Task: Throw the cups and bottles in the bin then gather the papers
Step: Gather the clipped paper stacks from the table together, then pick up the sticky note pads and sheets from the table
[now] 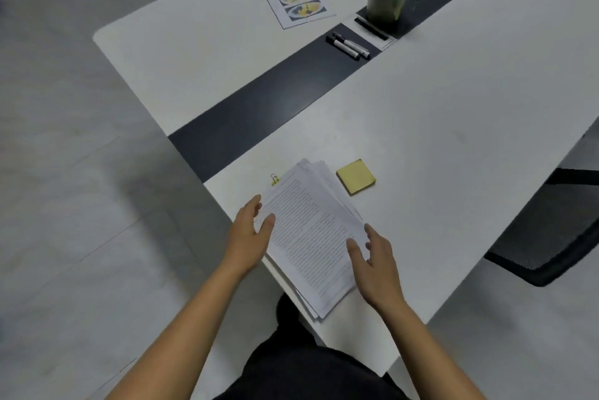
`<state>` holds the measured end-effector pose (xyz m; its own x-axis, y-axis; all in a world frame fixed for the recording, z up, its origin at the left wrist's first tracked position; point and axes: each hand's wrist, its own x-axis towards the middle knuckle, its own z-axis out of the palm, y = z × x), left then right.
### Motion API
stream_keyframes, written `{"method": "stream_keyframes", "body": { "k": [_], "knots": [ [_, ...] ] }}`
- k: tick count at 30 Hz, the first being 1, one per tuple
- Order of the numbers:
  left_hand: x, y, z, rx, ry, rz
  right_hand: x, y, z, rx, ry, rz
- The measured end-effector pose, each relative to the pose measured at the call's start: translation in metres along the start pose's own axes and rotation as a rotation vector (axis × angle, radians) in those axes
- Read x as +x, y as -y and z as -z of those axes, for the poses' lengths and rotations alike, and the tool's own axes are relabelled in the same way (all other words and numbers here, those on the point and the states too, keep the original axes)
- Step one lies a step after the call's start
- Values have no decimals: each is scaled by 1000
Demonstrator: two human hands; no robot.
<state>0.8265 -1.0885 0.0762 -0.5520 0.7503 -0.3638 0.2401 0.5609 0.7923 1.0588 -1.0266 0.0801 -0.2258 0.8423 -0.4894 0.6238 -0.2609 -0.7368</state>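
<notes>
- Table (453,108): white with a dark centre strip; its near corner lies under both hands.
- Paper stack (311,237): lies between the hands, unevenly fanned, by the table edge. It is probably being squared up.
- Left hand (251,237): fingers loose and wide, touching the stack's left edge, clasping nothing.
- Right hand (376,265): fingers spread at the stack's right edge, also clasping nothing.
- Photo sheet (296,2): well beyond the hands, likely next to gather.
- Sticky-note pad (356,176): beyond the right fingers.
- Binder clip (275,179): near the left fingertips.
</notes>
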Motion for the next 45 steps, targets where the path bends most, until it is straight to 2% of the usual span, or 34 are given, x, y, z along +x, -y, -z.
{"method": "stream_keyframes", "body": {
  "k": [5, 9, 12, 16, 22, 26, 30, 34, 40, 45],
  "knots": [
    [-111, 3, 28, -177, -256, 117, -26, 25, 7, 56, 57, 284],
    [-180, 18, 50, -225, -382, 231, -40, 31, -12, 88, 218, 359],
    [-210, 33, 87, -276, -487, 261, -53, 42, -34, 51, 254, 399],
    [-220, 70, 140, -381, -616, 292, -70, 68, -81, 94, 251, 413],
    [-203, 154, 238, -504, -601, 322, -95, 121, -204, 40, 312, 443],
    [-191, 192, 321, -554, -658, 349, -99, 168, -276, 19, 373, 471],
    [-156, 208, 401, -622, -693, 335, -94, 223, -321, 66, 393, 477],
    [-80, 214, 463, -632, -668, 300, -60, 274, -358, 134, 351, 469],
    [57, 213, 562, -630, -692, 252, 42, 359, -448, 252, 281, 434],
    [156, 190, 675, -600, -781, 222, 122, 483, -517, 286, 260, 439]
  ]
}}
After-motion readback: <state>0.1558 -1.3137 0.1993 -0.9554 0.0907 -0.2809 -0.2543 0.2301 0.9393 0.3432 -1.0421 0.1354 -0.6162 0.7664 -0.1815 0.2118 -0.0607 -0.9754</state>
